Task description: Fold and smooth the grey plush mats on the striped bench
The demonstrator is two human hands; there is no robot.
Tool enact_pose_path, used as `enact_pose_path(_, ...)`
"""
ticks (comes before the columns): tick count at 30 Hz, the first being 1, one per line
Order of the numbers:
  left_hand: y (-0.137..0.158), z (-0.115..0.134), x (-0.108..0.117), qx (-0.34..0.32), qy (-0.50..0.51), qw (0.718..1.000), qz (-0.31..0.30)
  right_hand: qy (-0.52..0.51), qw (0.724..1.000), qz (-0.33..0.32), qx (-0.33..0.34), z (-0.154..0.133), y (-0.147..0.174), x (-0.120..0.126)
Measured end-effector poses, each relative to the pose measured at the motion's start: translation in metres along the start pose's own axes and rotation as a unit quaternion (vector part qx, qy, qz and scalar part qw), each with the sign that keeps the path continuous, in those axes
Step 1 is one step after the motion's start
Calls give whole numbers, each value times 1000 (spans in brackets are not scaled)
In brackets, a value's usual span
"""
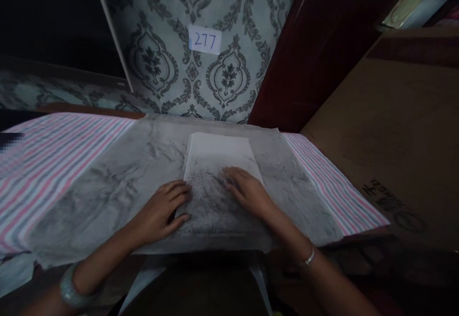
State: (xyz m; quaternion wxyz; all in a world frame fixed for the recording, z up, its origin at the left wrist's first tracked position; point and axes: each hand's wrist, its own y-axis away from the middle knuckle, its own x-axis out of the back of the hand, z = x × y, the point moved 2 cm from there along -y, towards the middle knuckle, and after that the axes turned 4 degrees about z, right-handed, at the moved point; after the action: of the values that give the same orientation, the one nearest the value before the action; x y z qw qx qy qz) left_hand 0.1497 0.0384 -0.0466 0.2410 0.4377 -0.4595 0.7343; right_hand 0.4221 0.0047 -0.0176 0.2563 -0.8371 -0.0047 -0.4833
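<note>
A white rectangular stack of what looks like paper [221,147] lies flat on a smudged, greyish sheet [136,177]. Dark grey powder or smudging covers its lower, nearer half, while the far end stays white. My left hand [170,206] rests at the stack's left edge, thumb apart from the fingers, steadying contact only with the fingertips. On the smudged surface lies my right hand [247,189], its fingers stretched out near the middle and slightly blurred. Nothing shows in either hand. Whatever is under the right palm is hidden.
A striped cloth [68,153] covers the table beneath the grey sheet. Behind stands a patterned wall with a paper label [205,39] reading 277. A dark screen [60,24] is at left. A cardboard box [387,134] stands at right beside a dark red panel [304,43].
</note>
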Motion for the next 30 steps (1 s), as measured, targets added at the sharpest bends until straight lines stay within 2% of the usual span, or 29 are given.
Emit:
enact_pose_path(2, 2, 5, 0, -20, -7, 999, 25, 41, 999, -23, 5, 18, -25, 2)
enact_pose_path(4, 6, 11, -2, -26, -10, 999, 42, 68, 995, -68, 28, 24, -49, -6)
enact_pose_path(8, 15, 25, -8, -4, 2, 996, 88, 90, 975, -185, 80, 15, -81, -39)
enact_pose_path(10, 17, 31, -10, 15, 13, 994, 105, 83, 968, -214, 98, 13, -88, -54)
enact_pose_path(15, 12, 37, -11, 32, 33, 992, 119, 52, 964, -224, 136, 26, -107, -69)
enact_pose_path(21, 20, 32, -18, 45, 1, 989, 141, 56, 966, -219, 124, 54, -156, -86)
enact_pose_path(26, 29, 27, -31, 52, -10, 985, 161, 72, 970, -210, 95, 73, -200, -106)
enact_pose_path(30, 28, 23, -33, 46, -7, 985, 166, 109, 976, -186, 39, 80, -223, -109)
